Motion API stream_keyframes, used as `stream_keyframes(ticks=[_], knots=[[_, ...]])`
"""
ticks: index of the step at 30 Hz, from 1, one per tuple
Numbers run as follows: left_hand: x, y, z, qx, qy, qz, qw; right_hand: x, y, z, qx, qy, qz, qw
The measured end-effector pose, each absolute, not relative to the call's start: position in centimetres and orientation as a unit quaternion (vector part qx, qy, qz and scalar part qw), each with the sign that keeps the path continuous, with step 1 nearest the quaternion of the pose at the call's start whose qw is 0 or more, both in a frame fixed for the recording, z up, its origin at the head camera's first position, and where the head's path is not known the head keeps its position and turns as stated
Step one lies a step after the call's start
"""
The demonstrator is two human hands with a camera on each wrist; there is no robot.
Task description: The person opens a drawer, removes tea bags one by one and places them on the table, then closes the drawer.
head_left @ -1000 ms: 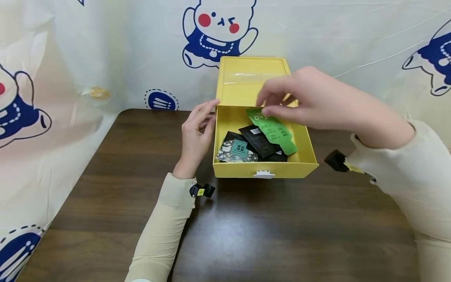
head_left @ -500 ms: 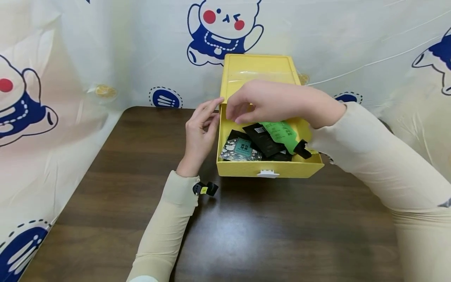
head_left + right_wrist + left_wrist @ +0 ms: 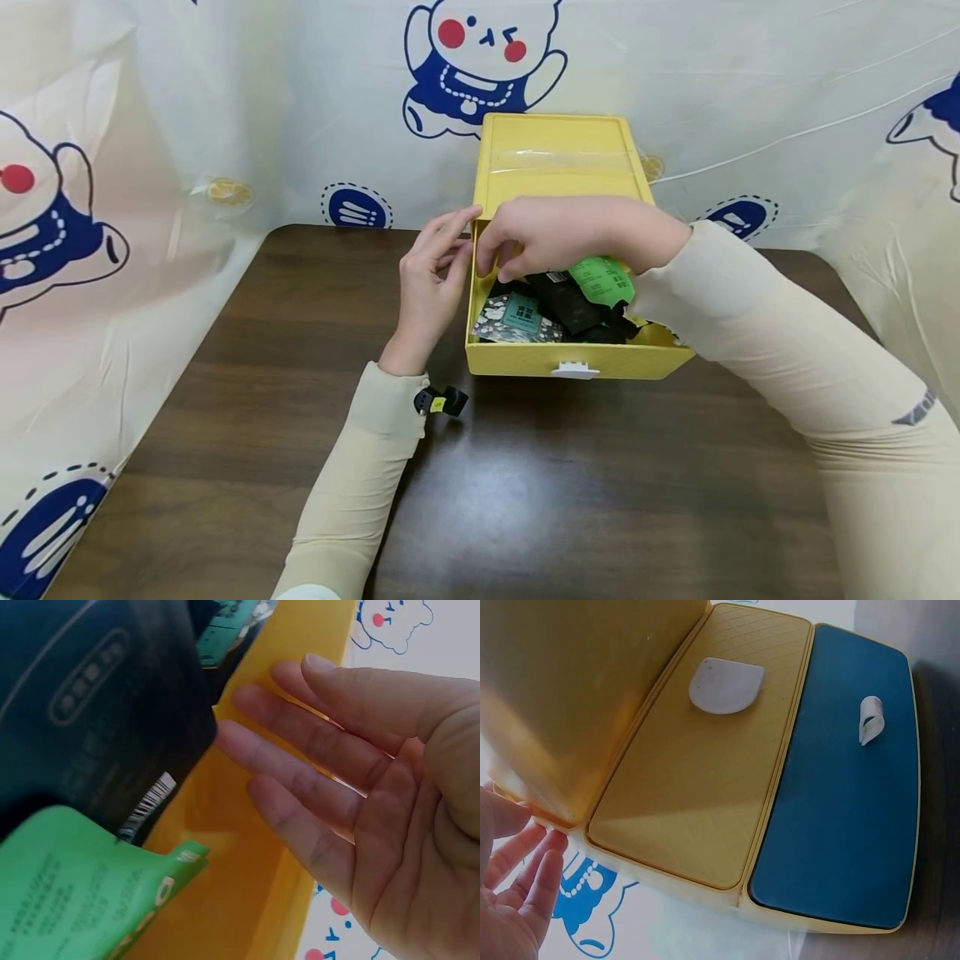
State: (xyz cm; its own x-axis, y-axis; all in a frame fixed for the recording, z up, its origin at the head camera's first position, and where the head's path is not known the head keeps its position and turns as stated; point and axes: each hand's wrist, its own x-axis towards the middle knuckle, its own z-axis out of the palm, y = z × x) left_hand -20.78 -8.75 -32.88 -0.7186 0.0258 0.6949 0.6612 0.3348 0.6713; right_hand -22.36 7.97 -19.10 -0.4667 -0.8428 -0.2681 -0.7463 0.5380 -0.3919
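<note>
A yellow drawer (image 3: pixel 510 360) is pulled out of a small chest and holds several flat packets. Among them are a green packet (image 3: pixel 606 282), a black packet (image 3: pixel 567 305) with a barcode, and a patterned packet (image 3: pixel 519 317) with a teal label. My right hand (image 3: pixel 555 232) reaches into the drawer near its left wall; in the right wrist view its fingers (image 3: pixel 300 780) are loosely extended beside the black packet and hold nothing. At the drawer's back left corner, my left hand (image 3: pixel 433 279) rests its extended fingertips against the side.
The left wrist view shows a second yellow drawer front (image 3: pixel 671 787) with a white tab, and a blue drawer front (image 3: pixel 836 787) with a curled tab, both closed. The chest top (image 3: pixel 558 133) is near a printed curtain (image 3: pixel 300 100). Beneath lies a dark wooden table (image 3: pixel 562 500).
My right hand has moved left across the drawer and lowered toward its left wall, away from the green packet. My left hand stays at the drawer's side.
</note>
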Motion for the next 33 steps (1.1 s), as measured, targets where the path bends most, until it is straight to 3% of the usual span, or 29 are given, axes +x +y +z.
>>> stream_keyframes(ticks=[9,33], knots=[[-20.74,-8.54,-32.64,-0.229,-0.761,-0.528,0.301,-22.31,7.72,-19.92,-0.474,0.843,-0.089,0.238],[-20.64,-8.70,-32.65,-0.217,-0.766,-0.532,0.288,-21.92,8.13,-19.49,-0.474,0.843,-0.141,0.212]])
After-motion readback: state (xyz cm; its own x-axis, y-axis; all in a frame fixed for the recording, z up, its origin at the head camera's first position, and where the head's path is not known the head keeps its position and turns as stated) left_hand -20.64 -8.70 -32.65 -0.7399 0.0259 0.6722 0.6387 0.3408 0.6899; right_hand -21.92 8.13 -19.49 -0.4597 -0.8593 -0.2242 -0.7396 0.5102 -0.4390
